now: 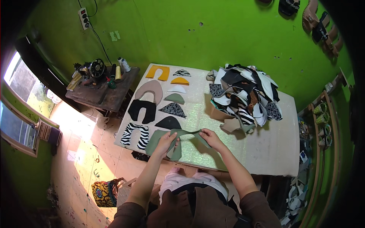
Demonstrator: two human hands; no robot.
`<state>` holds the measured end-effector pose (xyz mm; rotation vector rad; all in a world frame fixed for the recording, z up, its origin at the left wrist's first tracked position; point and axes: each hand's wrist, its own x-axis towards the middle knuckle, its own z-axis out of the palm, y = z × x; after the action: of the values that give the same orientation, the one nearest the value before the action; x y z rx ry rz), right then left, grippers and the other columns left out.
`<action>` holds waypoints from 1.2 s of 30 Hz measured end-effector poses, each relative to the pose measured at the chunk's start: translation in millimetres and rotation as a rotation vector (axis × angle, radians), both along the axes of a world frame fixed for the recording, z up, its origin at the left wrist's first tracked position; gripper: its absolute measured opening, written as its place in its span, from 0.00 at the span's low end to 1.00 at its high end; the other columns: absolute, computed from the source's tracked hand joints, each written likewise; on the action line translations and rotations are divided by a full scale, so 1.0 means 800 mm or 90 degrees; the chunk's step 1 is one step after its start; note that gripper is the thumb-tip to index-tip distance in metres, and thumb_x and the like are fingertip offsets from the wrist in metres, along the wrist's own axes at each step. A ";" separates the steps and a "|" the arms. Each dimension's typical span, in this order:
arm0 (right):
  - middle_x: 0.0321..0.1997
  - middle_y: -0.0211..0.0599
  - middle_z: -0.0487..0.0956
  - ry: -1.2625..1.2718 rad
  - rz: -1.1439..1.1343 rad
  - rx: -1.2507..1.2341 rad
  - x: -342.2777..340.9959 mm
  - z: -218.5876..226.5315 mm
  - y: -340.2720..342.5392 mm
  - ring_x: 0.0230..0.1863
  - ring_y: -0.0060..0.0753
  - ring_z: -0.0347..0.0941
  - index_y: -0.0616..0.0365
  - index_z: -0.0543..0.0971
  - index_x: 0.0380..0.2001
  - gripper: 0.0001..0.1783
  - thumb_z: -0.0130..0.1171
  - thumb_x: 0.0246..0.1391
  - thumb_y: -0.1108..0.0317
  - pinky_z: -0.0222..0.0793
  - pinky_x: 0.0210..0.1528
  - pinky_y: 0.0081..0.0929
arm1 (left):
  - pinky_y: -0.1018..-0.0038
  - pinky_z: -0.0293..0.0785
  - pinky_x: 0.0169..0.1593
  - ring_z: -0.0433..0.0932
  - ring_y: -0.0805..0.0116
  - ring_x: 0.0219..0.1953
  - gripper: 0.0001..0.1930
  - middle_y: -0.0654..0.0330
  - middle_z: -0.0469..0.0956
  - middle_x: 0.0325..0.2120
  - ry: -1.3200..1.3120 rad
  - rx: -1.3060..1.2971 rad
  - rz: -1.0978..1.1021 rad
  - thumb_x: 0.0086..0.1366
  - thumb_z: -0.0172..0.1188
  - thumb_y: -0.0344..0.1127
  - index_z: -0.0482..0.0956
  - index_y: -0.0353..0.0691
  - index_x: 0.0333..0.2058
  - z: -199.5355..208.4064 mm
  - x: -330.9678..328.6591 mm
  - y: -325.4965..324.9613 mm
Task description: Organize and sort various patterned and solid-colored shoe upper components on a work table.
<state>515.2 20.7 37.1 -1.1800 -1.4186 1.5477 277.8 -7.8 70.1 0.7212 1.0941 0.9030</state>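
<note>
Between my two hands a curved green material piece [185,132] is stretched above the near edge of the table. My left hand [166,143] grips its left end, over another green U-shaped piece [153,141] on the tabletop. With thumb and fingers pinched, my right hand [210,138] holds the other end. Just beyond lie a black half-round piece [168,122] and a zebra-striped U-shaped piece [143,133]. Farther up are a black U-shape [133,111], a beige U-shape [157,90], a yellow U-shape [164,72] and several half-round pieces, including a patterned grey one [173,109].
A big heap of scraps [243,89] fills a cardboard box [217,111] on the pale table [272,148]. At the left, a sewing machine [95,69] stands on a dark wooden stand [110,89] with thread spools. Sandals hang on the green wall; a wooden rack [334,131] stands right.
</note>
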 end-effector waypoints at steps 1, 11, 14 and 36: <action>0.26 0.23 0.73 0.002 0.003 -0.004 -0.015 -0.003 -0.001 0.28 0.14 0.64 0.61 0.75 0.35 0.11 0.53 0.58 0.64 0.62 0.31 0.16 | 0.83 0.68 0.26 0.70 0.80 0.22 0.10 0.67 0.72 0.23 0.014 -0.017 0.014 0.66 0.50 0.41 0.72 0.41 0.32 0.002 -0.018 -0.002; 0.27 0.32 0.76 -0.030 -0.104 -0.036 -0.108 -0.037 -0.015 0.27 0.20 0.69 0.61 0.74 0.40 0.13 0.52 0.57 0.63 0.65 0.32 0.19 | 0.84 0.72 0.37 0.74 0.77 0.35 0.29 0.57 0.74 0.43 -0.173 -0.051 -0.064 0.57 0.57 0.23 0.57 0.40 0.58 -0.008 -0.135 0.005; 0.24 0.37 0.75 -0.194 -0.204 0.072 -0.136 -0.039 -0.028 0.26 0.28 0.70 0.59 0.72 0.43 0.15 0.53 0.56 0.61 0.65 0.31 0.25 | 0.80 0.71 0.45 0.72 0.74 0.43 0.32 0.56 0.72 0.47 -0.134 -0.009 -0.162 0.55 0.58 0.21 0.56 0.38 0.58 -0.019 -0.153 0.008; 0.31 0.46 0.74 -0.585 -0.346 0.299 -0.186 -0.015 -0.071 0.33 0.50 0.71 0.58 0.71 0.35 0.10 0.51 0.51 0.65 0.67 0.35 0.41 | 0.63 0.71 0.38 0.76 0.53 0.34 0.23 0.51 0.76 0.31 0.638 0.259 -0.259 0.55 0.59 0.39 0.67 0.36 0.48 -0.055 -0.155 -0.010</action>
<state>366.1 -35.9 24.7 -1.8529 -1.6592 0.2319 154.1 -15.8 26.4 1.7765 1.5463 0.3755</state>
